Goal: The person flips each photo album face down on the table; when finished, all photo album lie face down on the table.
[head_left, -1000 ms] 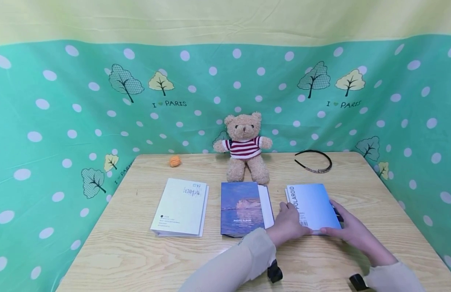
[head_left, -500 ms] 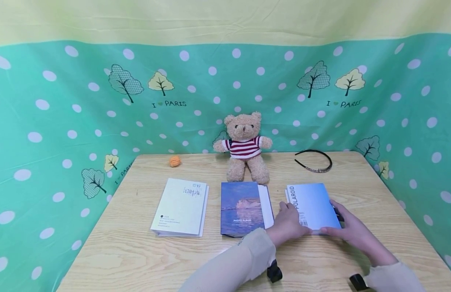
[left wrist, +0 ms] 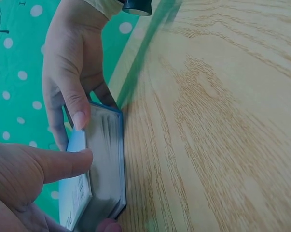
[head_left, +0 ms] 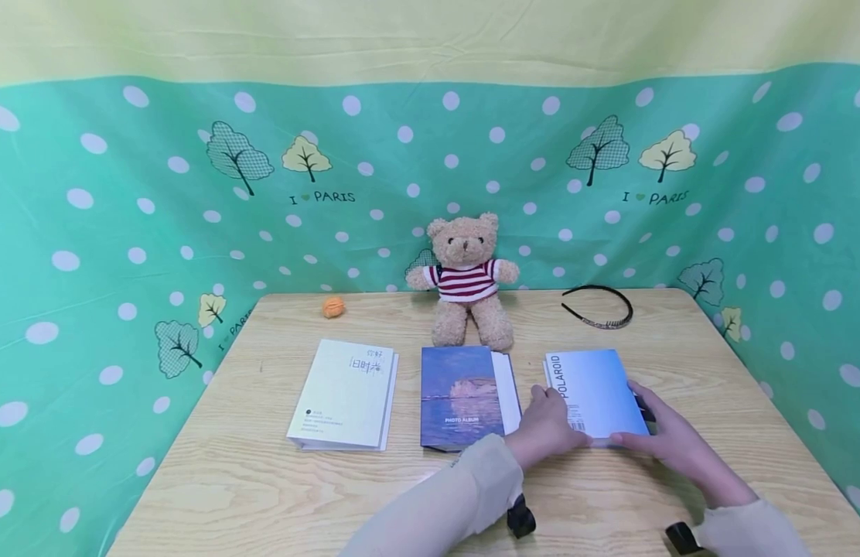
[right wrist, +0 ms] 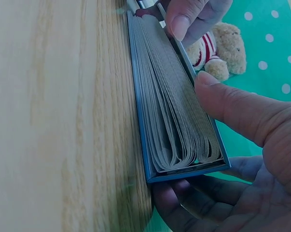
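Note:
A blue album point(head_left: 600, 394) marked POLAROID lies on the table at the right, its cover down flat. My left hand point(head_left: 548, 424) grips its left side, with the thumb at the near cover edge. On the other side my right hand point(head_left: 670, 441) holds the spine side, its thumb on the near cover edge. In the right wrist view the album's page edges point(right wrist: 174, 106) face the camera, with the right fingers curled behind the spine and partly hidden. Both thumbs show close together on the cover edge in the left wrist view.
A blue photo album point(head_left: 461, 398) with a seaside picture lies left of the held one. Farther left is a white album point(head_left: 346, 394). A teddy bear point(head_left: 466, 282) sits at the back, with an orange hair clip-like item point(head_left: 333, 307) and a black headband point(head_left: 607, 325) either side.

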`<state>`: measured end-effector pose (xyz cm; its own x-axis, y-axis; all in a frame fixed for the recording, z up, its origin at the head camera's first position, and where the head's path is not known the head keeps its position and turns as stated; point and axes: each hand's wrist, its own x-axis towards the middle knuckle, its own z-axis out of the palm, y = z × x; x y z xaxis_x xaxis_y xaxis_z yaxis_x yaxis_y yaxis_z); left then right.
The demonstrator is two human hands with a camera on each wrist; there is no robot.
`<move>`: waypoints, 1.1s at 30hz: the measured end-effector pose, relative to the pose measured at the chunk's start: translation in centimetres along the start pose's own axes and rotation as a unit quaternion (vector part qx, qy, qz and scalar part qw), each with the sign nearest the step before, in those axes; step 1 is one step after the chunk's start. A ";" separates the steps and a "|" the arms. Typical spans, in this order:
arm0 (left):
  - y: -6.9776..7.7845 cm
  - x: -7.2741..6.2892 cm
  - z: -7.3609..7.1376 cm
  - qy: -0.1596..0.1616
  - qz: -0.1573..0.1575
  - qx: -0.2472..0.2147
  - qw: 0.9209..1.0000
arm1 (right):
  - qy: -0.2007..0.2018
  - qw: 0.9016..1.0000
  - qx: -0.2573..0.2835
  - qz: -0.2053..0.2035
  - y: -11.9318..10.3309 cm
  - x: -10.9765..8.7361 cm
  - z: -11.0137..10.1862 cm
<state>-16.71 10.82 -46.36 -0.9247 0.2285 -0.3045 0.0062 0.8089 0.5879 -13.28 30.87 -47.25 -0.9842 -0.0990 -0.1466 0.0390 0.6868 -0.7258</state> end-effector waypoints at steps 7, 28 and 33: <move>-0.4 -0.2 -0.6 -0.016 -0.004 -0.012 1.000 | 0.001 1.000 0.004 -0.006 0.0 0.0 0.1; -1.4 -0.7 -1.6 -0.035 0.019 -0.035 0.999 | 0.001 1.000 0.001 -0.017 -0.3 0.0 0.4; -1.4 -0.9 -1.8 -0.037 0.023 -0.019 0.999 | 0.006 1.000 -0.001 -0.017 -0.4 0.0 0.4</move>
<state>-16.60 8.50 -45.60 -0.8931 0.3052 -0.3306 0.0318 0.7757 0.6303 -13.19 30.35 -47.23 -0.9870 -0.1133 -0.1140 0.0057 0.6843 -0.7292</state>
